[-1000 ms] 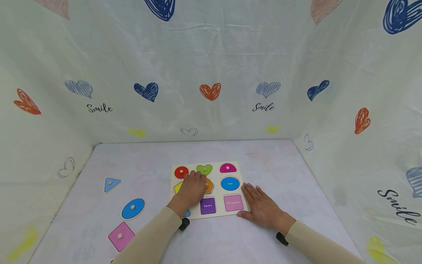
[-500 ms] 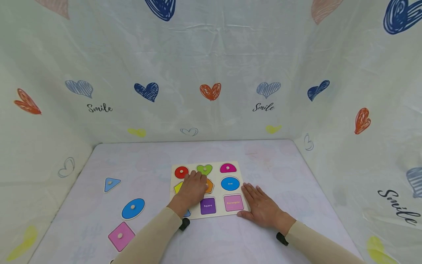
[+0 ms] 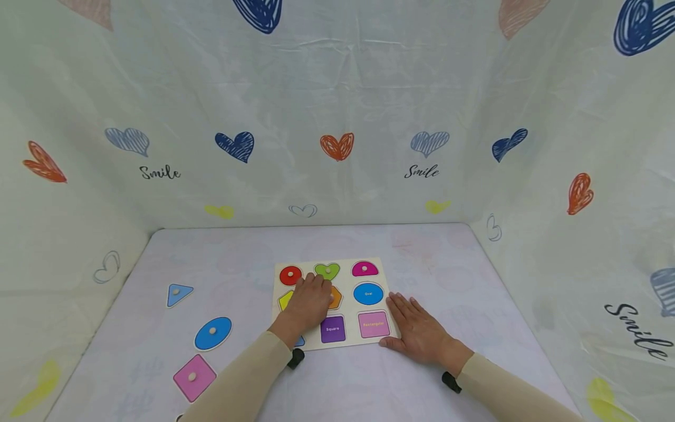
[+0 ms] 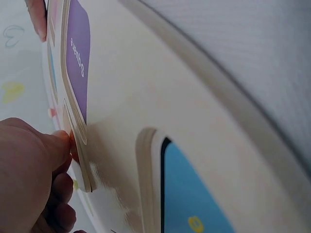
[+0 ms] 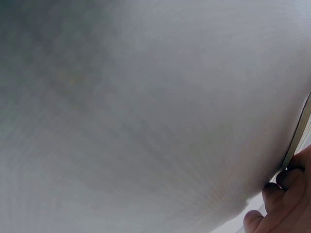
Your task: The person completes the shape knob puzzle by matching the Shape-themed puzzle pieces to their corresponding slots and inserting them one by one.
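Observation:
A cream shape-puzzle board lies mid-table. My left hand reaches over its middle, fingers bent, pinching an orange hexagon piece; in the left wrist view the thumb and fingers meet at this piece, which sits at its slot, slightly tilted. The palm hides part of a yellow piece. A red circle, a green heart and a magenta half-circle fill the back row. My right hand rests extended, fingertips along the board's right edge.
Left on the table lie a blue triangle, a blue oval and a pink rectangle, each with a knob. Printed slots show Oval, Square and Rectangular. A heart-print curtain surrounds the table.

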